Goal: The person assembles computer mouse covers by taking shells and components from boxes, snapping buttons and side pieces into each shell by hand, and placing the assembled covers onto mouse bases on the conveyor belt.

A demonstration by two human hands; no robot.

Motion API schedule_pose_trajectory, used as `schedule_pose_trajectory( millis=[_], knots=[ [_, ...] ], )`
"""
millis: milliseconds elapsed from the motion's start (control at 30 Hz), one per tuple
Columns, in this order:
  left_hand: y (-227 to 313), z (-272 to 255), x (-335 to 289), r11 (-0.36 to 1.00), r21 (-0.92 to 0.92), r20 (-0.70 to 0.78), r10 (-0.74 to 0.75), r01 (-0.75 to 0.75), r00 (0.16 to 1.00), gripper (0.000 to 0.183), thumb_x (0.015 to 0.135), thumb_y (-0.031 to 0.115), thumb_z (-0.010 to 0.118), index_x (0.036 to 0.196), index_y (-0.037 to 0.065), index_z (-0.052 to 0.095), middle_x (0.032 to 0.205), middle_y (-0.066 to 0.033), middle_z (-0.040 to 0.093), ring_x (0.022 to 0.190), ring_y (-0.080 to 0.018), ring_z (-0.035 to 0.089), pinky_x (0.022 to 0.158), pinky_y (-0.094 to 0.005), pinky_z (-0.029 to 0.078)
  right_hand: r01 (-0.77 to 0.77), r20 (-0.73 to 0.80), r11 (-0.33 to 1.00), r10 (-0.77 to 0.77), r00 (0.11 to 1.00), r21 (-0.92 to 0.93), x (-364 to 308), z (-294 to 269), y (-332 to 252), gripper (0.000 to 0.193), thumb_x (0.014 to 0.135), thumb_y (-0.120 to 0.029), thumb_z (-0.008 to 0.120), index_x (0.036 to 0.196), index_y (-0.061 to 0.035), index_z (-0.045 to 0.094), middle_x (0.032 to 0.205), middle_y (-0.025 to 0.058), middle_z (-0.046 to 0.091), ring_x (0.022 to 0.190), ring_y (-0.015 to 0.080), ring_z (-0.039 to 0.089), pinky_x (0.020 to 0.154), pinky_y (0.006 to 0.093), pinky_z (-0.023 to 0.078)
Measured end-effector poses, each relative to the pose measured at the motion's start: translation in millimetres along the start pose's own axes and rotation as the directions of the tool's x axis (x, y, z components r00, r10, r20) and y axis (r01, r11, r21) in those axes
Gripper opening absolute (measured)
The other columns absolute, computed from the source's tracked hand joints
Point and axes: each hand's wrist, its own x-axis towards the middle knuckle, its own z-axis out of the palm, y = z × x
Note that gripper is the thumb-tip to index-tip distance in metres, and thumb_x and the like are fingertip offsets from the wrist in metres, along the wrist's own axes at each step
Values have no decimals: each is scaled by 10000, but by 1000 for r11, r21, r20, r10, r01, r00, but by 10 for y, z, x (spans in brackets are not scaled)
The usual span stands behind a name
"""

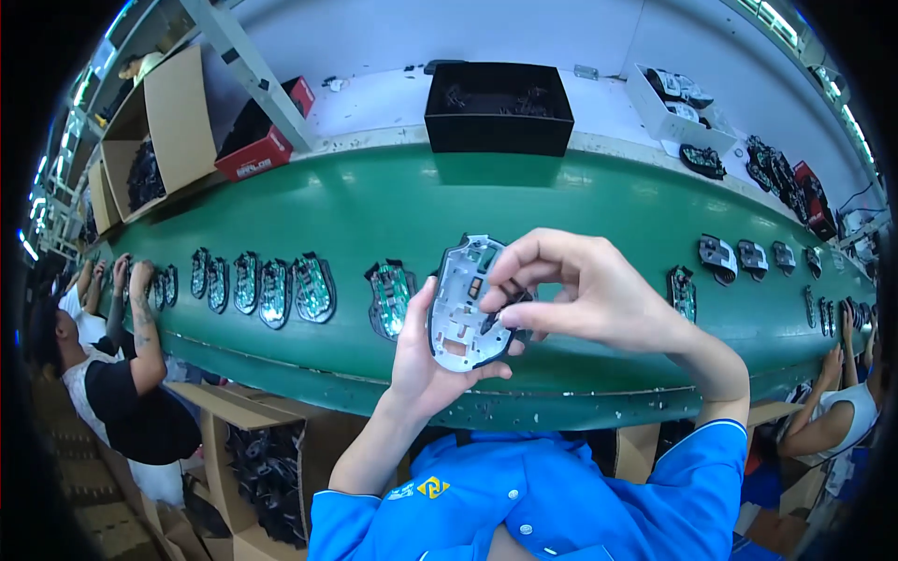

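A white, black-edged computer mouse shell (pixel 454 313) lies with its hollow inside facing up in my left hand (pixel 417 369). The fingers of that hand wrap round its left side and underneath. Over the shell's right half, my right hand (pixel 599 292) pinches a small black plastic part (pixel 490 323), its lower tip close to the shell's inside. Whether that tip touches the shell I cannot tell. Just left of the shell, a mouse half with a green circuit board (pixel 389 294) rests on the green bench.
Several board-fitted mouse halves (pixel 273 288) line the green bench (pixel 374 206) on the left; another (pixel 682 292) lies right, before grey mouse pieces (pixel 718 257). A black box (pixel 500 136) of small black parts stands behind. A white bin (pixel 687 131) holds shells. Co-workers sit at both sides.
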Motion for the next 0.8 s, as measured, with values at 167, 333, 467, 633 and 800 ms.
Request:
schedule_pose_trajectory(
  millis=[167, 333, 467, 633, 800],
  knots=[
    [-106, 37, -65, 986, 160, 57, 38, -47, 998, 654, 912, 554, 246, 1262, 31, 421, 1059, -196, 589, 836, -349, 649, 521, -435, 586, -101, -44, 995, 101, 994, -19, -133, 33, -72, 185, 790, -38, 649, 970, 2, 654, 962, 109, 657, 897, 188, 638, 721, 293, 544],
    [-93, 202, -249, 934, 356, 35, -50, 34, 998, 576, 885, 438, 420, 1230, -23, 425, 1037, -201, 588, 860, -317, 644, 592, -396, 582, 195, 45, 936, -191, 981, -294, -253, 70, -29, 143, 739, -17, 685, 881, -33, 688, 867, 86, 650, 819, 209, 630, 665, 295, 519],
    [-99, 284, -311, 868, 485, -30, -106, 107, 994, 498, 883, 368, 451, 1195, -20, 467, 1040, -152, 608, 921, -241, 634, 720, -332, 541, 479, 122, 537, -567, 815, -694, -318, 136, 90, 244, 652, -22, 717, 892, -60, 692, 851, 33, 655, 769, 193, 598, 548, 260, 499],
    [-36, 295, -363, 732, 668, -124, -65, 131, 990, 501, 842, 310, 503, 1230, -1, 443, 1017, -81, 598, 882, -124, 605, 682, -240, 496, 554, 377, 287, -491, 785, -781, -353, 75, -16, 230, 643, -130, 634, 867, -109, 680, 860, 4, 651, 763, 177, 579, 500, 245, 486],
    [47, 383, -311, 663, 720, -163, -127, 206, 978, 558, 837, 340, 489, 1310, 64, 381, 1043, -36, 555, 897, -102, 539, 611, -229, 455, 599, 551, -36, -440, 709, -800, -465, 198, -115, 255, 628, -142, 616, 847, -15, 651, 908, 66, 619, 782, 152, 551, 515, 233, 439]
  ],
)
